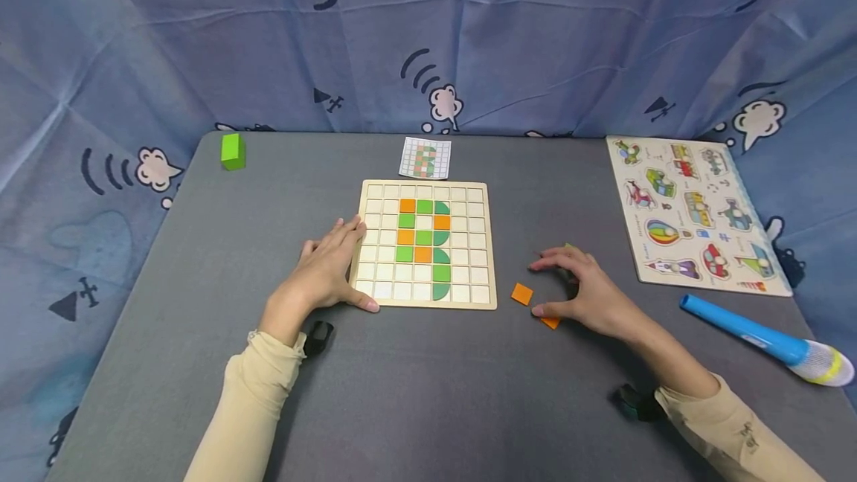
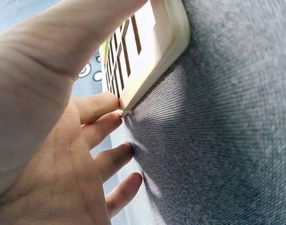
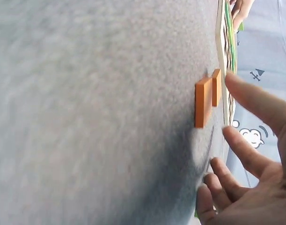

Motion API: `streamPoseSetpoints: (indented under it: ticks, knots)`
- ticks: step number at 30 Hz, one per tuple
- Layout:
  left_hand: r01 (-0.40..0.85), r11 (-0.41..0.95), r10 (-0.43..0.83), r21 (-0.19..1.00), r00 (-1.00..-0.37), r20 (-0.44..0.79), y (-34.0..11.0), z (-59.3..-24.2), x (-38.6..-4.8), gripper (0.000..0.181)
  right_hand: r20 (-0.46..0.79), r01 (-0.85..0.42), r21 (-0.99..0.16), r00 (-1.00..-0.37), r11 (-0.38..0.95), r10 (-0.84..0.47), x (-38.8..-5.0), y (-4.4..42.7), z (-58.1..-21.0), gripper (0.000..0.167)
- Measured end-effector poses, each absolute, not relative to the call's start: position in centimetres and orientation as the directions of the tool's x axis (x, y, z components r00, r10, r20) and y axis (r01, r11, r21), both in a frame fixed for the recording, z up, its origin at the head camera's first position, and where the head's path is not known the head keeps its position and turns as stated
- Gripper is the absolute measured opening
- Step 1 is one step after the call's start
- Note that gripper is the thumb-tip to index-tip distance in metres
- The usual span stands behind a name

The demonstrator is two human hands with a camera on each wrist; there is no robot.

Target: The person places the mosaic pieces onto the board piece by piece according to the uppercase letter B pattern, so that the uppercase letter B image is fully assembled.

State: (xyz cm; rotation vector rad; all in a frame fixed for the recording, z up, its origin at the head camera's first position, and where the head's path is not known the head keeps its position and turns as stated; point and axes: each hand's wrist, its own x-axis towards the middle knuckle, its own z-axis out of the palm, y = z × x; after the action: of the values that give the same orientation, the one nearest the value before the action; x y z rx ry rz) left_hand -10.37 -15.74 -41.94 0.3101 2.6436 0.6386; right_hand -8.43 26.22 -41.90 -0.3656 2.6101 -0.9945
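A wooden grid board (image 1: 491, 244) lies on the table, with orange, green and rounded dark green tiles set in some of its squares. My left hand (image 1: 326, 262) rests on its left side, fingers along the left edge and thumb at the near corner. To the right of the board, my right hand (image 1: 592, 292) hovers with thumb and fingers spread apart, holding nothing. One orange square tile (image 1: 522, 294) lies between hand and board; a second orange tile (image 3: 202, 103) is partly under the thumb in the head view. Something green (image 1: 569, 246) shows behind the right fingers, mostly hidden.
Behind the board lies a small printed pattern card (image 1: 438, 158). A green block (image 1: 233, 152) stands at the far left. On the right are a picture puzzle board (image 1: 689, 244) and a blue toy microphone (image 1: 743, 328). A patterned blue curtain (image 1: 375, 43) hangs behind the grey table.
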Motion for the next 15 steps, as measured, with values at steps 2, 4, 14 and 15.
streamPoseSetpoints:
  ticks: [2,4,14,15]
  knots:
    - [0.122,0.871,0.305,0.477,-0.894,-0.328,-15.7,-42.0,-10.4,0.140,-0.224,-0.117,-0.673,-0.909,0.730,-0.352,-8.1,26.7,-41.9,0.062]
    - [0.123,0.871,0.306,0.476,-0.894,-0.327,-15.6,-42.0,-10.4,0.140,-0.227,-0.123,-0.661,-0.907,0.740,-0.354,-7.7,27.1,-42.0,0.058]
    - [0.120,0.875,0.300,0.468,-0.895,-0.331,-15.7,-42.0,-10.4,0.141,-0.181,-0.169,-0.597,-0.924,0.784,-0.337,-6.7,28.4,-42.5,0.022]
    - [0.120,0.875,0.300,0.468,-0.894,-0.332,-15.7,-42.0,-10.4,0.141,-0.174,-0.172,-0.599,-0.925,0.782,-0.337,-6.7,28.4,-42.5,0.022]
